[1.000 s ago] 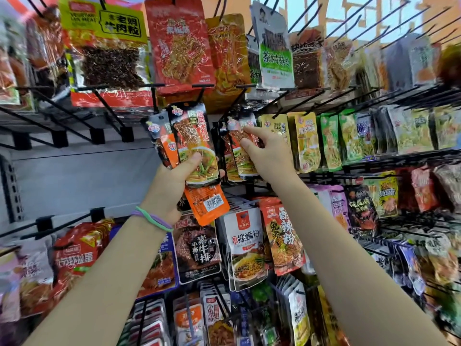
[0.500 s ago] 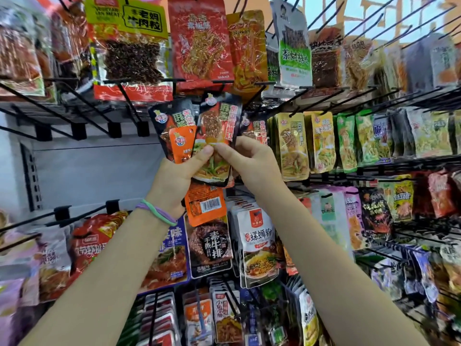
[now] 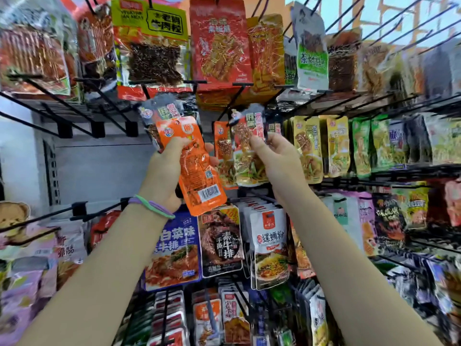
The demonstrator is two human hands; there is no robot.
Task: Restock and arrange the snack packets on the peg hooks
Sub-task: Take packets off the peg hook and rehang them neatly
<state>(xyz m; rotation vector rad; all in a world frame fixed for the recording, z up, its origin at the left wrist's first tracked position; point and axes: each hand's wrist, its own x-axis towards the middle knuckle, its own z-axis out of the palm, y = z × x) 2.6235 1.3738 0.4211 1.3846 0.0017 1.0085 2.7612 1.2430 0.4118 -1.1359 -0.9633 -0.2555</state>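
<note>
We see the left hand gripping a small bunch of packets, an orange packet in front, barcode end down, held clear of the peg hooks. The right hand pinches a dark-topped packet by its edge, just beside the yellow packets hanging on the middle row.

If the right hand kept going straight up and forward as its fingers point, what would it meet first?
Probably the peg hook above it; the right hand already pinches a dark-topped snack packet just beneath. Depth is unclear.
</note>
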